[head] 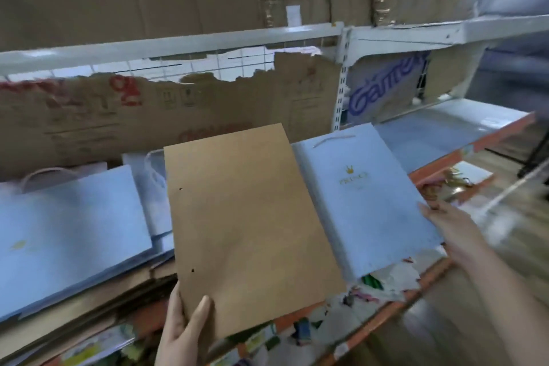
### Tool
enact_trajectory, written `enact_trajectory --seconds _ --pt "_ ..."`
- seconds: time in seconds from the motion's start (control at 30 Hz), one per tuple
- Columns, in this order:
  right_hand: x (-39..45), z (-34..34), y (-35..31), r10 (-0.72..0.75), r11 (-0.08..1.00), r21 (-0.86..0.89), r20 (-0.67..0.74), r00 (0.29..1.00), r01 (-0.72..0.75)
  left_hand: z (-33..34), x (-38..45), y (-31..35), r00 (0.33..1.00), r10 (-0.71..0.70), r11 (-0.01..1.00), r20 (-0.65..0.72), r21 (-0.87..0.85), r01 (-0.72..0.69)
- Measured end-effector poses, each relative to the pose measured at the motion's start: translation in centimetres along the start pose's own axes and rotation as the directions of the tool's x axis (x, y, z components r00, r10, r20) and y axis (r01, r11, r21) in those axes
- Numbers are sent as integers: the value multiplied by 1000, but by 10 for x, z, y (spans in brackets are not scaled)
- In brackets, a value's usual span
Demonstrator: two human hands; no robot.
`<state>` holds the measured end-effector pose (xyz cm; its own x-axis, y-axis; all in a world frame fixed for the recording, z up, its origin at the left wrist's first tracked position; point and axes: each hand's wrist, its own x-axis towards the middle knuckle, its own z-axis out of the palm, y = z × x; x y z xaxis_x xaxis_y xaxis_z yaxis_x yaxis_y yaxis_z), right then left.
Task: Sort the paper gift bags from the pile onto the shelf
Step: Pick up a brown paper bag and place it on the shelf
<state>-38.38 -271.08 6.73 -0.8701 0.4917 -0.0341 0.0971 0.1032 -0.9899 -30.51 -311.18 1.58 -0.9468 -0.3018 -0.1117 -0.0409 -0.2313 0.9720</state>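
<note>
Far left of the shelf (487,142): a pale blue gift bag (68,232) lying flat, pinkish handle showing at its top edge, more blue bags (156,196) tucked partly under it, flattened cardboard beneath.

Centre: a plain brown paper bag (249,226), flat, held out over the shelf at a slight tilt. The left hand (181,327) pinches its lower left corner, thumb on the upper face, the other fingers hidden below.

Right: a blue bag with gold crown print (368,202), lying on the shelf just beside the brown one, over a litter of coloured paper scraps (383,279). The right hand (454,232) rests at this bag's right edge, fingers fairly straight; whether any curl under the edge cannot be told.

Step in hand, as I judge it: placing the brown bag. Next move likely calls for choosing its slot between the blue bags and lowering it flat.
</note>
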Motion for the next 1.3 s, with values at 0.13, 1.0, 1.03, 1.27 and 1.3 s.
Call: enact_trajectory --seconds 0.13,1.0,1.03,1.27,1.3 --pt "26 -44 17 21 998 -62 -96 995 -27 63 7 -12 991 -92 994 97 -48 97" --pt "329 -94 54 -17 967 -251 136 991 51 296 127 -49 931 -140 964 -338 166 206" --pt "334 -89 52 -7 962 -268 149 989 47 296 129 -50 926 -122 955 -356 212 207" --pt "360 -71 27 91 968 -246 150 984 -52 286 141 -59 890 121 535 -440 784 315" --pt "363 -71 26 102 967 -246 155 983 -61 286 143 -62 894 124 432 -430 835 341"
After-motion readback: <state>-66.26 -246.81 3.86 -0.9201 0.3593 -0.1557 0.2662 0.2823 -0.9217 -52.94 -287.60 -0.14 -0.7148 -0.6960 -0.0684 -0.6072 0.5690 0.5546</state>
